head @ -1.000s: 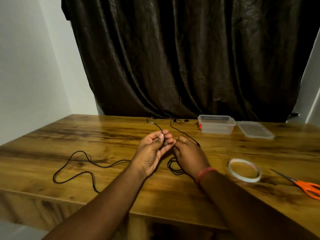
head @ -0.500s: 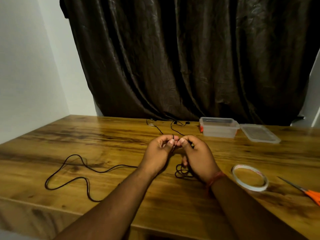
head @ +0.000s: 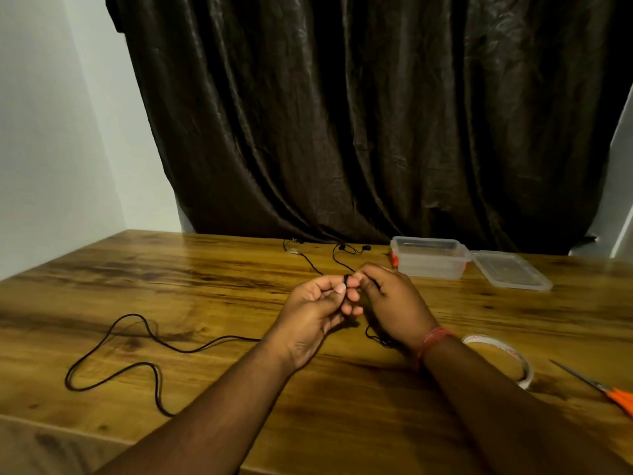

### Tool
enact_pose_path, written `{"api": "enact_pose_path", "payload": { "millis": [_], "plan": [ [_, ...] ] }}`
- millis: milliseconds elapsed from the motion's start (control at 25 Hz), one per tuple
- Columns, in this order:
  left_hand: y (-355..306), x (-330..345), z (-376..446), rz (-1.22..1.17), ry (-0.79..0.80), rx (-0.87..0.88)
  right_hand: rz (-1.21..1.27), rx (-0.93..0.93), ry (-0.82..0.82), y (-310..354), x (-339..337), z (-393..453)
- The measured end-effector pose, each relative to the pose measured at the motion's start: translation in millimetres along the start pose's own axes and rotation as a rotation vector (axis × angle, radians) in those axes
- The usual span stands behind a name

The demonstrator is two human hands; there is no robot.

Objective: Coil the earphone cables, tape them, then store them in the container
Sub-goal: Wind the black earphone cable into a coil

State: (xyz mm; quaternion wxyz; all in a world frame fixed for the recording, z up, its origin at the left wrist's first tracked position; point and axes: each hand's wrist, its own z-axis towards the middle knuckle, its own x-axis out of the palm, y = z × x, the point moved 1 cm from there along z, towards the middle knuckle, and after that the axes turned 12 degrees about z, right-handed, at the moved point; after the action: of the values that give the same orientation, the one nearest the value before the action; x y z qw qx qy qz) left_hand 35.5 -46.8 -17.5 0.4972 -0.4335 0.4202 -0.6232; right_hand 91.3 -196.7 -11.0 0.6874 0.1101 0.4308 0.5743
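A black earphone cable (head: 137, 341) trails in loose loops over the left of the wooden table (head: 205, 275), and its earbuds (head: 356, 249) lie at the far edge by the curtain. My left hand (head: 315, 310) and my right hand (head: 394, 303) meet above the table's middle, both pinching the cable between thumb and fingers. A small bundle of coiled cable (head: 380, 339) hangs under my right hand. A roll of clear tape (head: 510, 354) lies to the right of my right wrist. The clear plastic container (head: 428, 260) stands open at the back right.
The container's lid (head: 510, 271) lies flat beside it on the right. Orange-handled scissors (head: 606, 392) rest near the right edge, blades pointing left. A dark curtain (head: 342, 132) hangs behind the table, with a white wall on the left.
My two hands have closed together on the cable and risen slightly off the table. The left fingers, spread before, now pinch the cable. The loose loops on the left hardly moved.
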Motion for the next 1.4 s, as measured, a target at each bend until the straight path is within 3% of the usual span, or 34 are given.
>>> {"api": "enact_pose_path", "payload": {
  "millis": [160,360,600,760,880,1040,1240,1400],
  "plan": [
    [-6.0,-2.3,3.9,-0.19,-0.102,0.016,-0.187,0.023,0.268,6.9,11.9,-11.2],
    [-7.0,-9.7,7.1,-0.159,-0.224,0.054,-0.378,-0.05,0.431,20.6,16.6,-19.0],
    [11.7,-11.8,12.7,0.315,-0.237,0.049,-0.467,-0.197,0.3,37.1,-0.9,-17.4],
    [22.2,-11.7,11.7,0.589,-0.154,0.058,-0.447,-0.215,0.227,37.3,-10.7,-14.5],
    [22.9,-6.6,8.2,0.488,-0.066,0.007,-0.484,-0.193,0.161,31.4,-13.4,-12.1],
    [19.2,-2.5,2.7,0.392,0.009,-0.033,-0.357,-0.126,0.027,25.3,-13.0,-13.2],
    [5.6,6.3,-5.3,0.272,0.047,-0.03,0.097,0.1,-0.162,7.7,-4.4,-8.3],
    [-2.7,7.6,-9.6,0.098,0.046,0.012,0.245,0.289,-0.07,2.9,6.1,-11.1]
  ]
}}
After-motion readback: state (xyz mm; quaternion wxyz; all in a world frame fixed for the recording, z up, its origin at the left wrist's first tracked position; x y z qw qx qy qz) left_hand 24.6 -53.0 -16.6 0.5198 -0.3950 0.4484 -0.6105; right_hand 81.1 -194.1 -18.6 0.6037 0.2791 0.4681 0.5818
